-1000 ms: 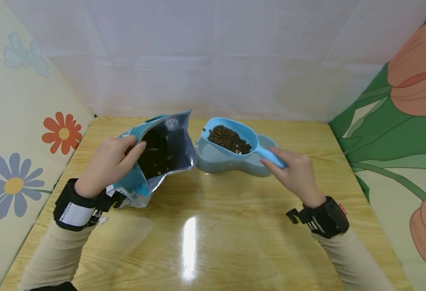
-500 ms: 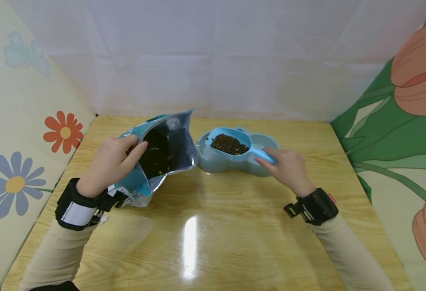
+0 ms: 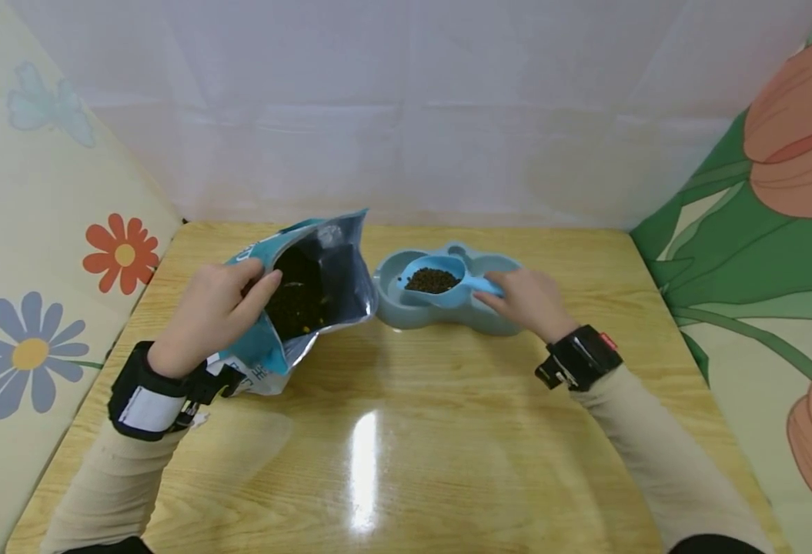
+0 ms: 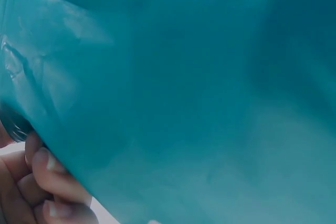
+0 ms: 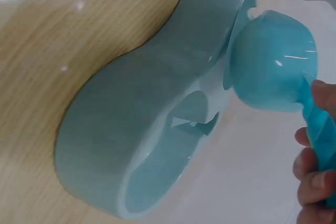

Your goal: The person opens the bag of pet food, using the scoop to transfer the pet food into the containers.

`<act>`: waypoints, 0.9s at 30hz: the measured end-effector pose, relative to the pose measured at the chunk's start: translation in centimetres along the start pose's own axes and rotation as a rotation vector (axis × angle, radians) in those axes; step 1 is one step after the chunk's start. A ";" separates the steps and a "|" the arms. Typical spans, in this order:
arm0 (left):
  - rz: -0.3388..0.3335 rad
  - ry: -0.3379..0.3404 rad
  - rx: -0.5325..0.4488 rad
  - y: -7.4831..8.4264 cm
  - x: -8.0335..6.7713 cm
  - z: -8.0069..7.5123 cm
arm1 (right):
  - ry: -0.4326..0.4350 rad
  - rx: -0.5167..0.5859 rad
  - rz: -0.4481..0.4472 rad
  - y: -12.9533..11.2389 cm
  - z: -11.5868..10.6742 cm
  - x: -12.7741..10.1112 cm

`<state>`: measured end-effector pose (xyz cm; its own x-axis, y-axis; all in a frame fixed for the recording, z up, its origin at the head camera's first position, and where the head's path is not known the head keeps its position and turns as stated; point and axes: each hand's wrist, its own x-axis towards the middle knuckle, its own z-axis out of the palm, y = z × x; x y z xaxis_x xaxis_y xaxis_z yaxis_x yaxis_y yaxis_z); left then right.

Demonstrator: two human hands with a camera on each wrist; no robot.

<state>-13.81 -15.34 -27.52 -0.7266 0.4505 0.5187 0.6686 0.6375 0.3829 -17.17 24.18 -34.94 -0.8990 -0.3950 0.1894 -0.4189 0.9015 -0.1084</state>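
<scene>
On the glossy wooden tabletop (image 3: 392, 431), the left hand (image 3: 208, 312) grips a crinkled foil bag (image 3: 309, 296); the right hand (image 3: 526, 300) holds a smooth plastic scoop (image 3: 440, 278) of kibble over a double bowl (image 3: 447, 312), its wells partly hidden.

The scoop (image 3: 435, 280) is light blue plastic with a rounded cup and a short handle, and it carries a heap of dark brown kibble (image 3: 431, 279). It sits low over the left well of the bowl (image 3: 447, 309), handle pointing right. The bowl is a pale blue double dish standing flat on the counter. The bag (image 3: 309, 296) is teal outside and silver inside; it leans with its mouth open toward the bowl, dark kibble showing within.
</scene>
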 end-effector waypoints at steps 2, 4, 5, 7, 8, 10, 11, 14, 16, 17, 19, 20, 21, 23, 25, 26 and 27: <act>0.000 -0.001 0.005 0.0 0.0 0.0 | -0.020 -0.003 -0.011 -0.1 -0.2 0.5; -0.002 -0.003 0.008 0.0 0.0 0.1 | -0.038 -0.012 -0.028 -0.2 -0.4 0.9; -0.005 -0.005 0.008 -0.1 0.0 0.1 | -0.052 -0.020 -0.032 -0.3 -0.5 1.1; -0.011 -0.011 0.005 0.0 0.0 0.1 | -0.082 -0.024 -0.034 -0.5 -0.8 1.7; -0.015 -0.015 0.004 0.0 -0.1 0.1 | -0.097 -0.031 -0.037 -0.6 -0.9 1.9; -0.019 -0.019 0.000 -0.1 -0.1 0.1 | -0.128 -0.054 -0.047 -0.8 -1.3 2.5; -0.022 -0.021 -0.001 -0.1 -0.1 0.1 | -0.144 -0.063 -0.050 -0.9 -1.4 2.8; -0.022 -0.023 -0.004 -0.1 -0.1 0.0 | -0.181 -0.099 -0.069 -1.2 -2.0 3.8; -0.020 -0.022 -0.006 -0.1 -0.1 0.0 | -0.210 -0.127 -0.069 -1.6 -2.3 4.3; -0.018 -0.021 -0.007 -0.1 -0.1 0.0 | -0.223 -0.135 -0.063 -1.8 -2.5 4.6; -0.017 -0.020 -0.008 0.0 -0.1 0.0 | -0.248 -0.152 -0.050 -2.2 -2.8 5.0; -0.017 -0.019 -0.008 0.0 -0.1 0.0 | -0.256 -0.159 -0.045 -2.3 -2.9 5.2; -0.018 -0.018 -0.008 0.0 -0.1 0.0 | -0.263 -0.167 -0.043 -2.5 -3.1 5.4; -0.021 -0.018 -0.008 0.0 -0.1 -0.1 | -0.280 -0.173 -0.034 -2.7 -3.3 5.6; -0.024 -0.019 -0.009 0.0 -0.1 -0.1 | -0.294 -0.179 -0.033 -2.9 -3.4 5.9; -0.024 -0.019 -0.009 0.0 -0.1 -0.1 | -0.298 -0.183 -0.035 -3.0 -3.6 6.0; -0.024 -0.019 -0.010 0.0 -0.1 -0.1 | -0.306 -0.193 -0.037 -3.1 -3.7 6.1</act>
<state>-13.73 -15.41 -27.50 -0.7452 0.4470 0.4947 0.6525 0.6419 0.4028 -20.93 19.66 -29.84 -0.8924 -0.4364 -0.1148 -0.4466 0.8907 0.0853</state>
